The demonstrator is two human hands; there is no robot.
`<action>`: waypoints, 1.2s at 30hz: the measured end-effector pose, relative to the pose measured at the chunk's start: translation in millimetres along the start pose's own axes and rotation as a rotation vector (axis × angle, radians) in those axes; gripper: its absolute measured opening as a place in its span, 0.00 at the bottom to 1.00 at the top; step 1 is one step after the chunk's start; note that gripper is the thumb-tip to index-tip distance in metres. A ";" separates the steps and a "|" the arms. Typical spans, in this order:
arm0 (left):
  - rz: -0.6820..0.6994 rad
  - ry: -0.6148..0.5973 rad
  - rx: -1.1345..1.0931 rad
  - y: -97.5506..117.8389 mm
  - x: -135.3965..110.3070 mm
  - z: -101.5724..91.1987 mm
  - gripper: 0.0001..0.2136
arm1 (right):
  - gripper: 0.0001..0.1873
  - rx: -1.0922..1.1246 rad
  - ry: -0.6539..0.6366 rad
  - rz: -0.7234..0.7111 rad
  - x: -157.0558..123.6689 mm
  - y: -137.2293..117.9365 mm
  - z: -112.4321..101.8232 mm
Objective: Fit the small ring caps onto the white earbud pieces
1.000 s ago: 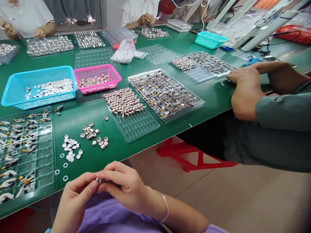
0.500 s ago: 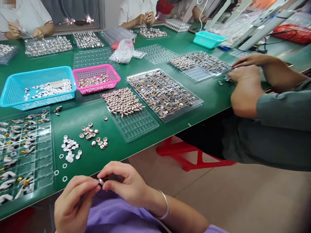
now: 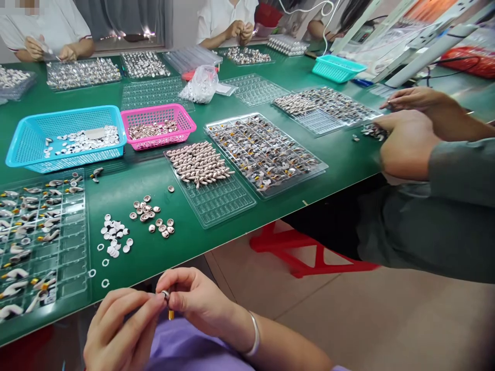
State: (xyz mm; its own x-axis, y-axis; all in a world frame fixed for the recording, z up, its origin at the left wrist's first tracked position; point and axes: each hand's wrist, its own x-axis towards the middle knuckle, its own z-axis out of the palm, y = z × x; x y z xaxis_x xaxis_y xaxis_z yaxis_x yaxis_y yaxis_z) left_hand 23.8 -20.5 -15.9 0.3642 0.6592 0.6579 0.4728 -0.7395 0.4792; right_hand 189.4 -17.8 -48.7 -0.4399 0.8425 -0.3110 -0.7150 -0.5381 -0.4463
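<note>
A small earbud part (image 3: 166, 295) sits between my two hands just in front of the table edge. A yellow-gold tab (image 3: 170, 314) hangs below it. My right hand (image 3: 201, 301), a silver bangle on its wrist, pinches the part between thumb and index finger. From the other side the thumb and fingertips of my left hand (image 3: 121, 322) press on it too. Fingers cover most of the part. On the table nearby lie white round stickers (image 3: 114, 234), thin white rings (image 3: 105, 263) and small pinkish domed caps (image 3: 145, 210).
At left, a clear tray (image 3: 71, 257) holds earbud pieces with yellow tabs. Behind stand a blue basket (image 3: 29, 139) and a pink basket (image 3: 191, 126). Stems fill part of another tray (image 3: 220, 206). A co-worker's hands (image 3: 406, 126) work at right, above a red stool (image 3: 317, 260).
The part has turned in my fingers, and its yellow tab now shows below. My hands have shifted slightly down. The whole view has moved a little.
</note>
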 end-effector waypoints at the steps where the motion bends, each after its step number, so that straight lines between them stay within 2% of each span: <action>1: 0.003 0.000 -0.001 0.1 -0.7 0.0 0.17 | 0.18 0.014 0.003 0.002 -0.1 1.2 0.6; 19: 0.007 -0.027 0.001 -1.4 -8.6 -1.7 0.16 | 0.16 0.026 0.084 -0.037 -1.4 11.8 2.0; 28: 0.115 -0.024 0.144 -3.6 -12.2 -4.7 0.17 | 0.17 0.081 0.064 -0.029 -3.2 16.8 3.3; 36: 0.052 -0.020 0.072 4.6 -7.8 -1.5 0.13 | 0.16 0.064 0.057 -0.075 -2.8 15.7 3.9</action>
State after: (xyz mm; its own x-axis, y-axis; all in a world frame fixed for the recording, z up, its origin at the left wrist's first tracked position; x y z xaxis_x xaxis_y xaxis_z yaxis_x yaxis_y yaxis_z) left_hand 22.0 -29.1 -18.0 0.4057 0.6233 0.6685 0.5090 -0.7616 0.4012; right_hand 177.3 -28.6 -51.6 -0.3537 0.8764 -0.3269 -0.7787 -0.4695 -0.4162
